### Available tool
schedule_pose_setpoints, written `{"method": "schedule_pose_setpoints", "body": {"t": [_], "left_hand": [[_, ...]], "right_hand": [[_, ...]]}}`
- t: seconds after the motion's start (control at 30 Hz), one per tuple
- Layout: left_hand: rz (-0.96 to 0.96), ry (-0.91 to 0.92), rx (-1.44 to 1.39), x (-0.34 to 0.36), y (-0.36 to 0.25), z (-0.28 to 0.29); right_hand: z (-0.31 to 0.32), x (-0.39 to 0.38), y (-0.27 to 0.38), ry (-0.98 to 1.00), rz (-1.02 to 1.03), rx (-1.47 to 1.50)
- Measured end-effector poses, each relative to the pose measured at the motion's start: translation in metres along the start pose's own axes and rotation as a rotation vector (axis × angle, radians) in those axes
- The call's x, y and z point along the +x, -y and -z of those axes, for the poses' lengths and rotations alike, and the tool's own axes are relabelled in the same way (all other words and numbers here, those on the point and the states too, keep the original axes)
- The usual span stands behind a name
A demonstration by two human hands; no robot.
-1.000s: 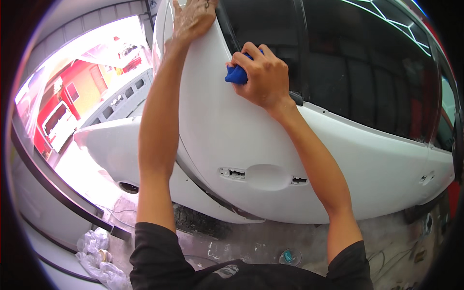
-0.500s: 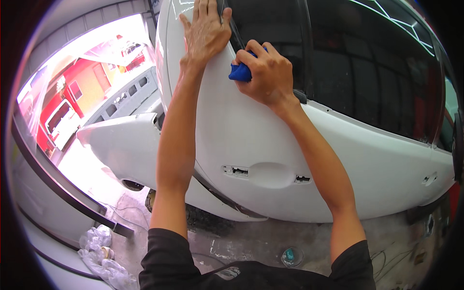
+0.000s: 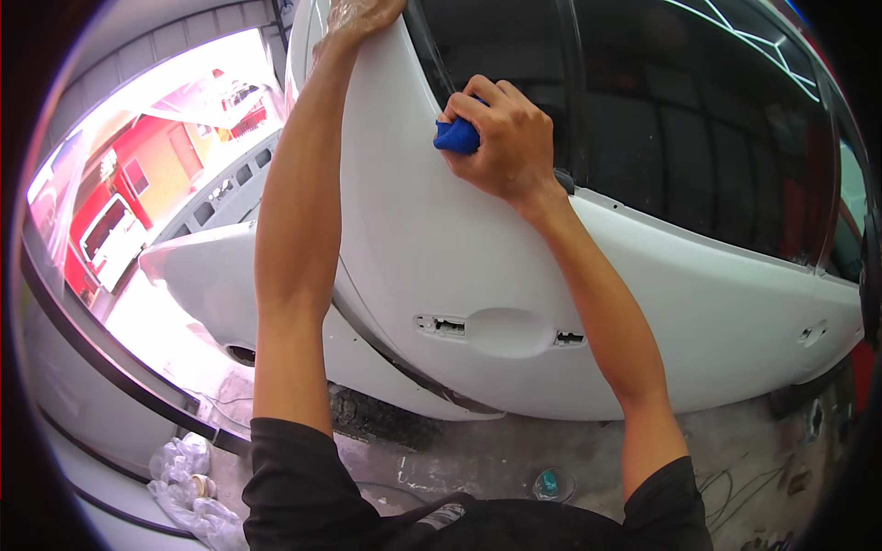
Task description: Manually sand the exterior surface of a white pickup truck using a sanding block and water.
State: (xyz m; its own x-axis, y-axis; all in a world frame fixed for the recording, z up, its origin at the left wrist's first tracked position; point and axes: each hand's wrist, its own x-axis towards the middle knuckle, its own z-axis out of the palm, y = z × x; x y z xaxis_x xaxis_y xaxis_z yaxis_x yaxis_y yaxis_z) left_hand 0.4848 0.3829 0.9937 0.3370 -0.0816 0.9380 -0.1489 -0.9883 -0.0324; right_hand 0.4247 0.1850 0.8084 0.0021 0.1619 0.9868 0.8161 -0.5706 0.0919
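Blue cloth-like pad: one compact, soft-looking piece, at 12 o'clock from the centre of the view, where white bodywork borders dark glass (its underside is hidden, so pressure cannot be judged).
Right hand: bare, between 12 and 1 o'clock, fingers bent and clamped around the pad, which juts out on the thumb side.
Left hand: bare, between 11 and 12 o'clock, over the white bodywork beside the dark glass; fingertips cut off by the upper edge, so whether they are spread or curled cannot be told.
Hands, together or apart: apart, the left farther from the body.
Car door: white, smooth, curved panel, filling the middle.
Handle recess: shallow white oval dish between 4 and 5 o'clock, a dark cut-out on either side.
Side windows: dark, glossy, reflective glass, 2 o'clock.
Rear bodywork: white curved panel, 9 o'clock.
Tyre: black, treaded rubber, 7 o'clock, partly covered by bodywork.
Floor: grey, stained surface, 6 o'clock.
Container: round, clear-looking, with teal contents, 5 o'clock.
Sheeting: crumpled translucent plastic, between 7 and 8 o'clock.
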Motion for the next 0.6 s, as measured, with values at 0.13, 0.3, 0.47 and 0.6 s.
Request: {"method": "schedule_pose_setpoints", "body": {"t": [0.13, 0.3, 0.47, 0.6], "left_hand": [[-0.181, -0.004, -0.082, -0.126, -0.033, -0.024], [-0.087, 0.139, 0.017, -0.042, 0.022, 0.036], [-0.374, -0.208, -0.073, -0.131, 0.01, -0.017], [-0.309, -0.087, -0.089, -0.164, 0.0, 0.013]], "right_hand": [[0.012, -0.011, -0.018, 0.014, 0.013, -0.089], [0.003, 0.0, 0.004, -0.026, 0.041, -0.032], [0.003, -0.007, -0.011, -0.019, 0.027, -0.077], [0.006, -0.004, -0.004, 0.017, 0.045, -0.074]]}}
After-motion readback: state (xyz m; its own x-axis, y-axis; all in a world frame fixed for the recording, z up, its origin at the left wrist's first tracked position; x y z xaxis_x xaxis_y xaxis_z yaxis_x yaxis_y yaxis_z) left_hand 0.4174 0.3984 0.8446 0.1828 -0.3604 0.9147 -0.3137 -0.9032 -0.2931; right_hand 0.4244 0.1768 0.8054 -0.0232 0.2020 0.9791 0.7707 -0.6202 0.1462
